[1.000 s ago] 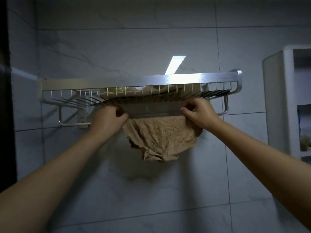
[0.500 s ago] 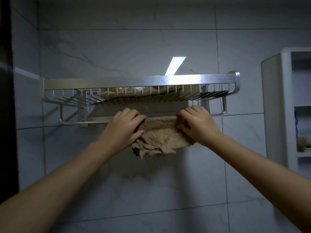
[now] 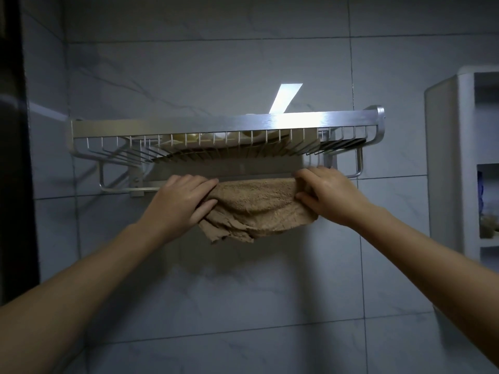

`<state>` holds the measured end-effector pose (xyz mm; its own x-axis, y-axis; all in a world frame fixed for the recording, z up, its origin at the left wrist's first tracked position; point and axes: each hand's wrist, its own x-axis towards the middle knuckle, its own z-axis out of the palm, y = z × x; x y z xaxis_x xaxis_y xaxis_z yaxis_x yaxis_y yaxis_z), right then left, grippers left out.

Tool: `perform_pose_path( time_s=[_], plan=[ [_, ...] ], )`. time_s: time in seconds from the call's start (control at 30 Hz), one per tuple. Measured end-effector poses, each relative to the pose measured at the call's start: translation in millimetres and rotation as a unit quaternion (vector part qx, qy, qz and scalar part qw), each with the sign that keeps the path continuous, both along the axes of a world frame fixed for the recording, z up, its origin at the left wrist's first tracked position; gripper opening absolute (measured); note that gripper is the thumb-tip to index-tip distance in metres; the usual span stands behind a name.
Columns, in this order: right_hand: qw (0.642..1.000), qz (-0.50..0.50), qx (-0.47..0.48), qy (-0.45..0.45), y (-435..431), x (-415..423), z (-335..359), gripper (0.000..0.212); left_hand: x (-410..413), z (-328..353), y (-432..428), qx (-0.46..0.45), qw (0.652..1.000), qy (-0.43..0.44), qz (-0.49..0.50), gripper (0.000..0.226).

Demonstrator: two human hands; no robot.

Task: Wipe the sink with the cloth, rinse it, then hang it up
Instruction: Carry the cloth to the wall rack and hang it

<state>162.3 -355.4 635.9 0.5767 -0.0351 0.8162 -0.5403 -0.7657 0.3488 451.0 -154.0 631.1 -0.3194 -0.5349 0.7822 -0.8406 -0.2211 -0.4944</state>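
A tan terry cloth [image 3: 256, 206] hangs folded over the towel bar [image 3: 121, 189] beneath a metal wire shelf [image 3: 216, 122] on the tiled wall. My left hand [image 3: 183, 201] grips the cloth's left end between fingers and thumb. At the cloth's right end, my right hand [image 3: 326, 195] pinches the fabric where it crosses the bar. The cloth's lower edge droops crumpled between both hands. No sink is in view.
Pale items lie in the wire shelf [image 3: 189, 139]. A white storage cabinet [image 3: 445, 157] with open compartments stands at the right. A dark door frame [image 3: 13, 157] runs down the left edge. Grey marble tiles cover the wall below.
Both hands dropped from under the shelf to the bar. The cloth went from hanging low to being folded over the bar, then spread wider as the hands moved apart.
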Motion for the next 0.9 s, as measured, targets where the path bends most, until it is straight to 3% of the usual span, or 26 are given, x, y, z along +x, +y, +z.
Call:
perform_pose_path(
  time_s=[0.2,0.5,0.73,0.9],
  plan=[
    [0.997,0.01,0.023,-0.072,12,-3,-18,0.043,-26,-16,1,-0.048,0.995,0.083,-0.003,0.05],
    [0.993,-0.016,0.118,0.01,25,-8,6,0.043,-54,4,0,0.042,0.976,0.197,0.081,0.063],
    [0.994,0.014,0.102,-0.03,37,-22,2,0.04,-82,1,13,-0.014,0.973,0.202,0.109,0.046],
    [0.99,0.014,0.141,0.02,43,-32,-2,0.049,-94,-2,19,0.058,0.963,0.229,0.13,0.061]
  ],
)
